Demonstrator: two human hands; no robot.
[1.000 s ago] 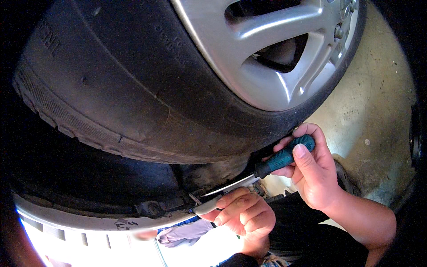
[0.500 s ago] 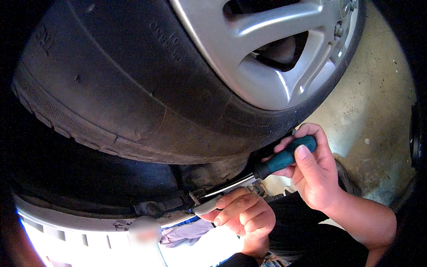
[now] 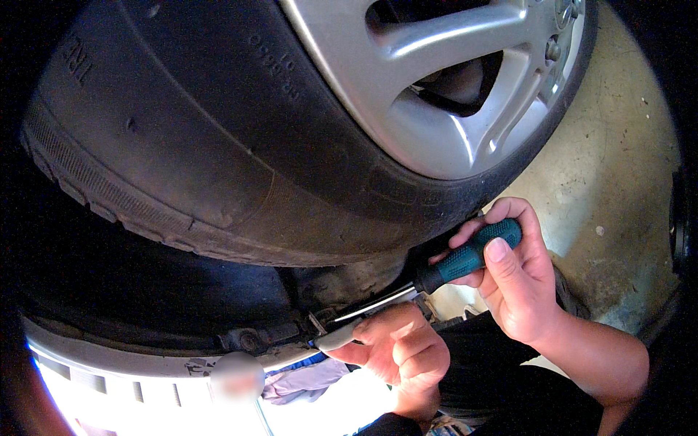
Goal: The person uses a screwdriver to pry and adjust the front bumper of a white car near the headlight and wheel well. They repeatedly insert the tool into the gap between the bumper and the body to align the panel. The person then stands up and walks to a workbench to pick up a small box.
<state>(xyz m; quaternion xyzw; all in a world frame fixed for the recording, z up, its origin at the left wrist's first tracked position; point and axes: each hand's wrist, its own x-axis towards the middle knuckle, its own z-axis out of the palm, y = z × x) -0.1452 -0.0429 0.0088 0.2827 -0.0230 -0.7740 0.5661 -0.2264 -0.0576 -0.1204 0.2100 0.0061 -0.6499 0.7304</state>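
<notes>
My right hand (image 3: 520, 283) is closed around the teal-and-black handle of a screwdriver (image 3: 476, 251). Its shiny shaft slants down-left into the gap at the black wheel-arch liner (image 3: 174, 291), near a clip (image 3: 316, 325). Just below the shaft, my left hand (image 3: 403, 349) has its fingers curled at the lower arch edge (image 3: 283, 356); its fingertips are partly hidden against that edge. Above both hands looms a black tyre (image 3: 196, 145) on a silver alloy wheel (image 3: 436, 138).
Beige, scuffed floor (image 3: 611, 182) lies right of the wheel. Beyond the arch, at the bottom, a person (image 3: 305, 381) in lilac shows against bright glare. Dark fabric (image 3: 494, 370) is behind my forearms.
My right hand and the screwdriver handle have shifted slightly right and up. My left hand's fingers are curled a little tighter. The person beyond the arch came further into view.
</notes>
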